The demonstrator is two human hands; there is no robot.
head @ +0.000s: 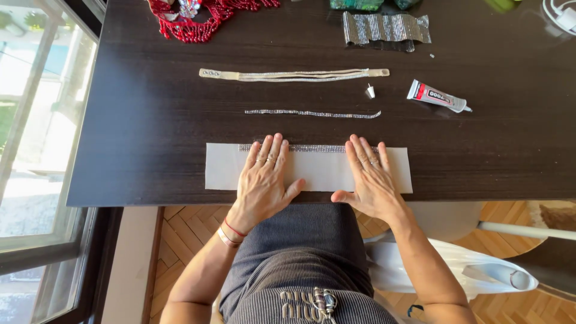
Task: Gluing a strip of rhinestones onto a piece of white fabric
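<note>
A pale beige fabric strip lies along the near edge of a dark wooden table. A row of silver rhinestone trim runs along the strip's far edge. My left hand rests flat, palm down, on the left part of the strip, with its fingertips on the trim. My right hand lies flat on the right part, fingers together, fingertips at the trim. Neither hand holds anything.
A loose rhinestone chain lies beyond the strip, then a beige band with rhinestone rows. A glue tube and its small cap sit to the right. Red beadwork and silver mesh lie at the far edge. A window stands at left.
</note>
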